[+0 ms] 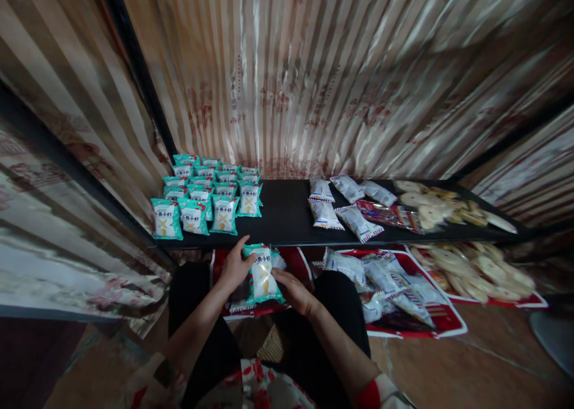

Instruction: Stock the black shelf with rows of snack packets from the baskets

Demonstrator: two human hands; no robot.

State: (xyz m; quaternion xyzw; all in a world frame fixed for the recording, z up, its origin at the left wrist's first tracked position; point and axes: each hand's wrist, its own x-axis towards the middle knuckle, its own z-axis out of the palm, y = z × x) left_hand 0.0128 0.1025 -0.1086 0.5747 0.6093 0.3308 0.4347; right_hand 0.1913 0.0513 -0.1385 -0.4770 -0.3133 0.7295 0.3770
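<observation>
Between my hands, above my lap, is a teal-and-white snack bag [262, 274], held upright with its printed front toward me. My left hand [234, 267] grips its upper left side, thumb over the front. Along its right edge lies my right hand [296, 290], fingers against the bag, so that it is held from both sides. Several matching teal snack bags [192, 216] stand in rows at the left end of the black shelf [287, 214], just beyond my left hand.
White snack packets [356, 220] and a red packet [390, 213] lie on the shelf's right half, beside pale flat packs [430, 208]. Below the shelf, a red bag [448, 319] carries more white packets. Dark posts [139, 68] and striped sheeting [287, 86] enclose the shelf.
</observation>
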